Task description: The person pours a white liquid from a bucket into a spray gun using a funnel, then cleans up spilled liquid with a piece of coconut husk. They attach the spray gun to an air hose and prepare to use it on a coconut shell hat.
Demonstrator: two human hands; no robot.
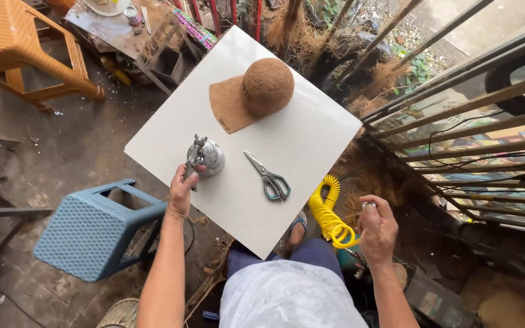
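A: What is the left hand [180, 193] doing?

B: It is gripping the handle of a metal spray gun [203, 158], which is resting on the white board [171, 130] at centre frame, near the board's lower-left edge.

A: And the right hand [378, 229]?

B: It is closing its fingers around a small metal fitting [368, 206], held off the board at lower right of the frame. A yellow coiled hose [329, 214] is lying just left of that hand, beside the board's lower-right edge.

A: What else is lying on the board?

B: Scissors [268, 177] are lying just right of the spray gun, apart from it. A brown fibre cap [253, 94] is sitting toward the board's upper corner, well apart from both hands.

A: What is crowding the work area?

B: A blue stool [92, 231] is standing at lower left, just beside the left forearm. An orange stool [13, 45] is occupying the upper left. Metal railing [457, 115] is running along the right side, and loose brown fibre [299, 36] is piling up beyond the board at upper centre.
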